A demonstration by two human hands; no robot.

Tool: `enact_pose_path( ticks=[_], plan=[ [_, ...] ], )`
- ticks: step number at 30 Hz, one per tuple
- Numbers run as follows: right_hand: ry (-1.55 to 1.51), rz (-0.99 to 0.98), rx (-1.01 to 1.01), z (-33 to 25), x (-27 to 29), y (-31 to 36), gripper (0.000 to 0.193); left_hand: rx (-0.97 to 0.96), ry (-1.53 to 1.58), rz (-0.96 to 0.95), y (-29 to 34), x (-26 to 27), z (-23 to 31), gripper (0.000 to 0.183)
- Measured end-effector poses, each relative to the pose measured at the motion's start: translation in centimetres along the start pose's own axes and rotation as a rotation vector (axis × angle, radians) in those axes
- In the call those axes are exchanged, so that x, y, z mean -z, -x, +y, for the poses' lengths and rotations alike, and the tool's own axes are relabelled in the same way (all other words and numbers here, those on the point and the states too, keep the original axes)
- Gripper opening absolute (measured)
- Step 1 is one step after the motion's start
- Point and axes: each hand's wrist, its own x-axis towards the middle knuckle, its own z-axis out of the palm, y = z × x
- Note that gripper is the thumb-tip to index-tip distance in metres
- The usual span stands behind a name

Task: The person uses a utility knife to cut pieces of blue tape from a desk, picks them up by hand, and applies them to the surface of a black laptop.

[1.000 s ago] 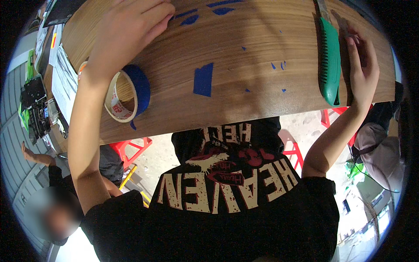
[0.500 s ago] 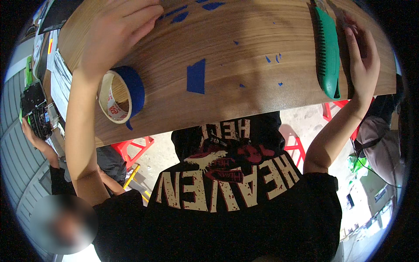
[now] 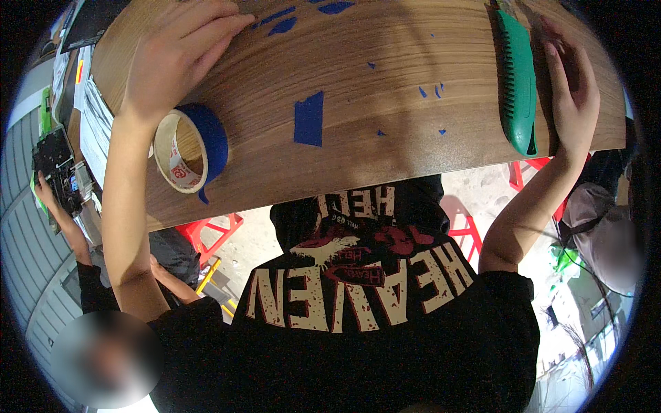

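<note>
My left hand (image 3: 182,58) reaches over the far left of the table, its fingers drawn together in a pinch. What is between the fingertips, if anything, is too small to make out. Thin strips of blue tape (image 3: 282,26) lie beside those fingertips. Under my left wrist, a roll of blue tape (image 3: 215,148) stands on the table with its loose end hanging down. My right hand (image 3: 577,96) rests at the right with its fingers apart, beside a green brush (image 3: 521,89) with dark bristles, not gripping it.
A four-sided blue tape piece (image 3: 308,118) and several small blue scraps lie mid-table. The wooden table's (image 3: 385,155) near edge runs before my body. At far left, another person's hand (image 3: 47,193) touches a black device (image 3: 58,165) near papers. Red stools (image 3: 210,234) stand below.
My left fingertips have shifted slightly, down toward the blue strips. My right hand stays where it was. The other person's hand has moved up along the black device.
</note>
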Motion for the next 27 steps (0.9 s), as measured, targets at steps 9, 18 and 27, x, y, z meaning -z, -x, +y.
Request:
enact_pose_path(
  ticks=[9, 18, 27],
  plan=[
    [-0.120, 0.390, -0.021, -2.4, -0.2, 0.1, 0.022, 0.197, -0.054, 0.064, 1.6, 3.4, -0.1, 0.022],
    [-0.272, -0.024, 0.058, -15.0, -5.3, 0.9, 0.017, 0.688, 0.332, 0.354, 7.4, 4.1, 4.5, 0.017],
    [-0.016, -0.507, 0.294, -16.0, -12.7, -5.4, 0.013, 0.745, 0.217, 0.644, 10.7, 2.6, 7.0, 0.024]
  ],
)
